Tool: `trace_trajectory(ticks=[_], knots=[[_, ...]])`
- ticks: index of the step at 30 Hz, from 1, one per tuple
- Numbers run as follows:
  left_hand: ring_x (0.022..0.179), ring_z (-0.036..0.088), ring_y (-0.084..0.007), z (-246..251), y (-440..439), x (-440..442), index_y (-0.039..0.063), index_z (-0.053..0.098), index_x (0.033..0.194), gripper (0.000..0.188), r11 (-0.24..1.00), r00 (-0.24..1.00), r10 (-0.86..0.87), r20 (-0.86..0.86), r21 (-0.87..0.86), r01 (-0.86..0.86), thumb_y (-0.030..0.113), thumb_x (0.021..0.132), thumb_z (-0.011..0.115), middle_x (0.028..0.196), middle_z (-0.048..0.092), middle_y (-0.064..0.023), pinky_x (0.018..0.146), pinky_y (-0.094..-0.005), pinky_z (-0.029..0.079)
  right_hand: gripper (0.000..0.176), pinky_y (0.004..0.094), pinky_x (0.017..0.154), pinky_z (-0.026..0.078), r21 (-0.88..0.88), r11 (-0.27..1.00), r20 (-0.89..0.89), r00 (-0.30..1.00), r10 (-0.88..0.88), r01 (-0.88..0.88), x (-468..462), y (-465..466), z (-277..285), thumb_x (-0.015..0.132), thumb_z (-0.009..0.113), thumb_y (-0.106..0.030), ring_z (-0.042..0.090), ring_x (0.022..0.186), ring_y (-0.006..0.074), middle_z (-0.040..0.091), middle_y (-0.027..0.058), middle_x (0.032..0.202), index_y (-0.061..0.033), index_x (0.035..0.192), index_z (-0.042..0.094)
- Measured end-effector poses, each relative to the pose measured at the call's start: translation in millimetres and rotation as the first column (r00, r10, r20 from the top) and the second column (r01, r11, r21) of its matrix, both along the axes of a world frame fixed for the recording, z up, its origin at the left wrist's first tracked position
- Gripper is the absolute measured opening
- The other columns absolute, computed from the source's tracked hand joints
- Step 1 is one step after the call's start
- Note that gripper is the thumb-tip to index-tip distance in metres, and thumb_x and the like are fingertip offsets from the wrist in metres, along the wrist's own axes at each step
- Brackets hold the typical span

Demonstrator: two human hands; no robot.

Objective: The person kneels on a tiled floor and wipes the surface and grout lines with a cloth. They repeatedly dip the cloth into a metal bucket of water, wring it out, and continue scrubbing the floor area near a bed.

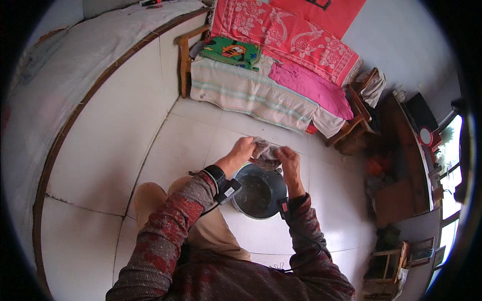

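A crumpled grey-brown cloth [266, 153] is stretched between my two hands, above the far rim of a dark bucket. My left hand [241, 149] grips its left end, and my right hand [290, 156] holds the right end. Below them the round bucket [278, 188] stands on the tiled floor, with dark, murky water [255, 192] inside. Both wrists carry dark straps with small devices. The fingertips are partly hidden in the folds of the cloth.
A wooden bench draped with a striped cover [244, 88], a pink cloth [312, 88] and a folded green cloth [231, 52] stands beyond the bucket. A tiled platform wall [109, 124] rises at left. Wooden furniture [399, 188] and a wooden chair [388, 263] are at right.
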State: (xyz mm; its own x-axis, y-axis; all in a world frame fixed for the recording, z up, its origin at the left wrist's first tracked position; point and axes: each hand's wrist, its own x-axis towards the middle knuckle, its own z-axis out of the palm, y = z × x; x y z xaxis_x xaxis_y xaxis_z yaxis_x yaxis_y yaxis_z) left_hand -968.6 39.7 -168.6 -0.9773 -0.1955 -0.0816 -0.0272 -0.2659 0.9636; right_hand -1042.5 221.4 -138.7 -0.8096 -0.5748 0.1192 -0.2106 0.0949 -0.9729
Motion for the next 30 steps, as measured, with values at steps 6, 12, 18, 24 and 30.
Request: trace_trajectory(ticks=[6,12,18,24,30], knots=[[0.079,0.067,-0.0228,57,-91,41,-0.003,0.053,0.109,0.022,0.972,0.971,0.212,-0.11,0.121,-0.199,0.011,0.094,0.046,0.1,0.063,-0.0126,0.068,-0.0345,0.057,0.033,0.025,0.073,0.044,-0.345,0.932,0.064,0.988,0.141,-0.111,-33,-70,31,0.096,0.052,-0.03,0.056,0.078,0.0098,0.064,0.0029,0.09,0.0009,0.099,0.063],[0.11,0.055,-0.0212,90,-132,89,0.01,0.018,0.147,0.065,0.906,0.891,0.341,-0.299,0.358,-0.226,0.016,0.092,0.053,0.113,0.063,-0.005,0.099,-0.0397,0.037,0.041,0.0284,0.073,0.049,-0.266,0.924,0.239,0.91,0.338,-0.274,-11,-153,77,0.097,0.051,-0.036,0.061,0.081,0.0142,0.065,0.0061,0.093,0.0031,0.104,0.062],[0.089,0.062,-0.0167,79,-141,128,0.01,0.02,0.143,0.069,0.899,0.913,0.402,-0.069,-0.159,-0.408,0.031,0.09,0.058,0.108,0.064,-0.0069,0.076,-0.0331,0.045,0.036,0.03,0.074,0.052,-0.454,0.794,0.272,0.786,0.555,-0.403,28,-204,123,0.096,0.051,-0.033,0.063,0.079,0.0154,0.066,0.0066,0.093,0.0009,0.099,0.062],[0.085,0.064,-0.0137,62,-143,129,0.009,0.061,0.108,0.034,0.952,0.954,0.293,0.068,-0.112,-0.284,0.037,0.094,0.05,0.106,0.064,-0.0068,0.07,-0.0302,0.05,0.025,0.0275,0.066,0.048,0.021,0.722,-0.256,0.694,0.673,-0.692,65,-222,133,0.091,0.062,-0.026,0.058,0.073,0.0123,0.066,0.002,0.082,-0.0007,0.091,0.067],[0.105,0.059,-0.0214,72,-165,143,0.006,0.056,0.119,0.038,0.825,0.882,0.195,-0.429,0.558,0.089,0.035,0.095,0.049,0.116,0.061,-0.009,0.094,-0.0371,0.047,0.038,0.0299,0.071,0.045,0.018,0.868,-0.034,0.867,0.496,-0.496,82,-203,84,0.092,0.056,-0.04,0.06,0.08,0.0149,0.067,0.0055,0.088,-0.0036,0.094,0.068]])
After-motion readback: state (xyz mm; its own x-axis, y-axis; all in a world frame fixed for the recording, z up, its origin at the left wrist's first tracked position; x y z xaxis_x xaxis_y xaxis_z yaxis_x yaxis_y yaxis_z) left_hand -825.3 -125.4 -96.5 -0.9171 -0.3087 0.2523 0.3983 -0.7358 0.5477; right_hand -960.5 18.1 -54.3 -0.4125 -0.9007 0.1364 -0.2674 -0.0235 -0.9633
